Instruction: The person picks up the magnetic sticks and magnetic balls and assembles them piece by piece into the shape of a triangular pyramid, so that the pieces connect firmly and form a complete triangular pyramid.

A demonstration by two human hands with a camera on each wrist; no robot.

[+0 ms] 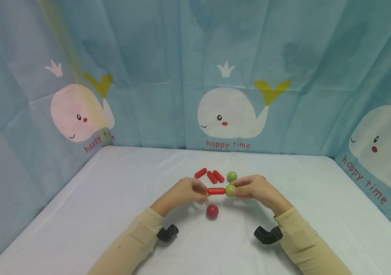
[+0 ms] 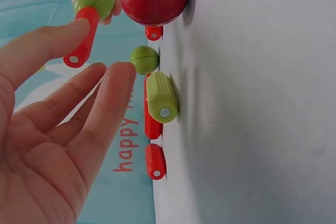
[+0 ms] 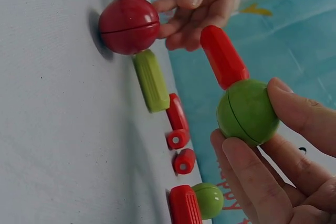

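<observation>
My right hand (image 1: 258,191) pinches a glossy green ball (image 3: 248,113) between thumb and fingers. A red faceted rod (image 1: 216,191) sticks out from that ball toward my left hand (image 1: 188,191), held above the table. The left fingers are spread and fairly straight around the rod's free end, which shows a small metal disc in the left wrist view; they do not grip it. A yellow-green rod (image 3: 151,80) lies on the table, mostly hidden by the left hand in the head view. Nearer to me on the table is a dark red ball (image 1: 212,211).
Behind the hands lie three red rods (image 1: 211,177) and a second green ball (image 1: 232,176). A white cloth (image 1: 112,198) covers the table. Blue curtains (image 1: 154,76) with printed whales hang around its back and sides. A black strap piece (image 1: 268,235) sits at each wrist.
</observation>
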